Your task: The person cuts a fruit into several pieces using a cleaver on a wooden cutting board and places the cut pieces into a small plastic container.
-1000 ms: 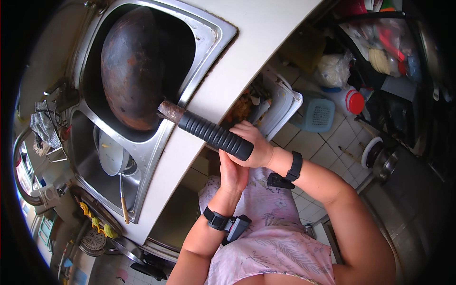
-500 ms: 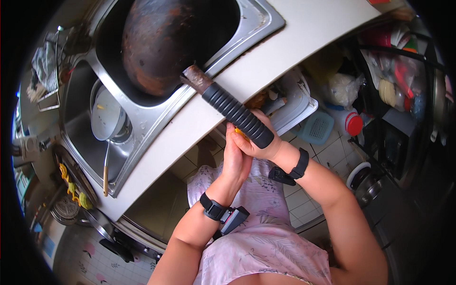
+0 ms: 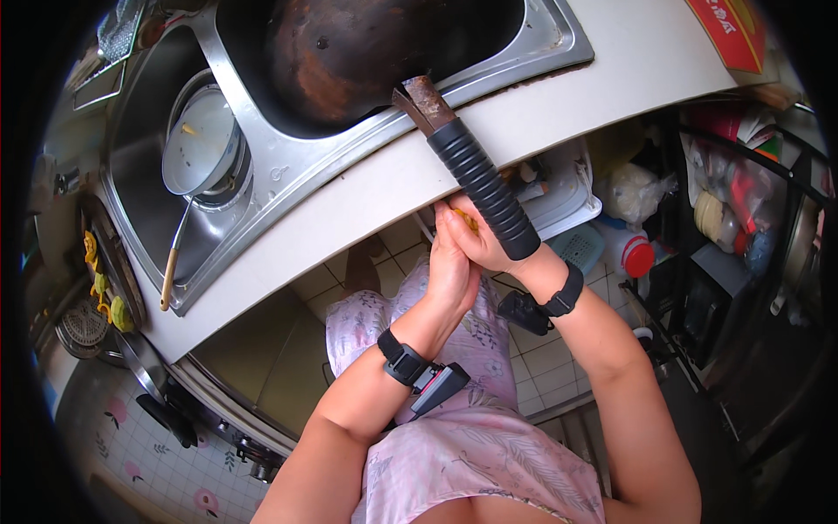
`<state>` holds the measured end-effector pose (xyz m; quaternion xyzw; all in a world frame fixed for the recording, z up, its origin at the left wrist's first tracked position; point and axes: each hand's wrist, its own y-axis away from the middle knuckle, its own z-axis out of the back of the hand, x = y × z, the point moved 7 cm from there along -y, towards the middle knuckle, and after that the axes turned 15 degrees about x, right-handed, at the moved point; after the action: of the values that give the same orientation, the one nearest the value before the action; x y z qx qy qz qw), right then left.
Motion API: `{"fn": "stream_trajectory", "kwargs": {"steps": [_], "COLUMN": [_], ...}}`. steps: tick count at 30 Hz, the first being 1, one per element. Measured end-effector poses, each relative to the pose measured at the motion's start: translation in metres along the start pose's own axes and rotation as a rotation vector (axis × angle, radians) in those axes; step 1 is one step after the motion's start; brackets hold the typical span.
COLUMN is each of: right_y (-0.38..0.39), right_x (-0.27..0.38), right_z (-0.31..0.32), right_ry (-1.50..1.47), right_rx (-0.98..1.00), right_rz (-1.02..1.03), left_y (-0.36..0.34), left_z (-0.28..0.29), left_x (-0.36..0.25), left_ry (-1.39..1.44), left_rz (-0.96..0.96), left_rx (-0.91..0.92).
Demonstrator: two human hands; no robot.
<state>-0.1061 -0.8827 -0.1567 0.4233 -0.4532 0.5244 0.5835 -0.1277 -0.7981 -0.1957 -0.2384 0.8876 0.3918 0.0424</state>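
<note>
A dark, rust-patched wok (image 3: 340, 44) lies in the right sink basin (image 3: 559, 48); its black ridged handle (image 3: 480, 183) juts over the counter edge above my hands. My left hand (image 3: 454, 271) is closed, fingers together against the right one, its palm hidden. My right hand (image 3: 484, 240), partly hidden under the handle, is closed around a small yellow thing (image 3: 464, 218) whose kind I cannot make out. The white counter edge (image 3: 349, 244) is just beyond the hands, with a white bin (image 3: 567, 210) holding scraps below it.
A white bowl with a ladle (image 3: 199, 148) sits in the left basin (image 3: 140, 131). Yellow gloves (image 3: 92, 253) lie at left near a pan (image 3: 144, 367). A red box (image 3: 729, 35) is at back right. A red-lidded jug (image 3: 633, 253) and a black rack of bags (image 3: 733, 183) stand at right.
The view has swung, so sink and counter sit higher in the picture. My hands have moved up and slightly right, pressed together, and the yellow thing now shows between them.
</note>
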Motion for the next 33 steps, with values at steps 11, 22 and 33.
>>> {"fn": "stream_trajectory", "kwargs": {"steps": [11, 22, 33], "right_y": [0.000, 0.028, 0.039], "right_x": [-0.014, -0.060, -0.067], "right_z": [-0.001, 0.001, 0.066], "right_ry": [-0.027, -0.815, -0.269], "right_rx": [0.042, 0.111, -0.363], "right_rz": [-0.216, -0.440, -0.446], "left_y": [-0.003, -0.009, 0.004], "left_z": [0.005, 0.021, 0.017], "left_x": [0.001, 0.019, -0.001], "left_ry": [-0.045, -0.083, -0.017], "left_rz": [-0.040, 0.133, 0.272], "left_rx": [0.050, 0.036, 0.107]}}
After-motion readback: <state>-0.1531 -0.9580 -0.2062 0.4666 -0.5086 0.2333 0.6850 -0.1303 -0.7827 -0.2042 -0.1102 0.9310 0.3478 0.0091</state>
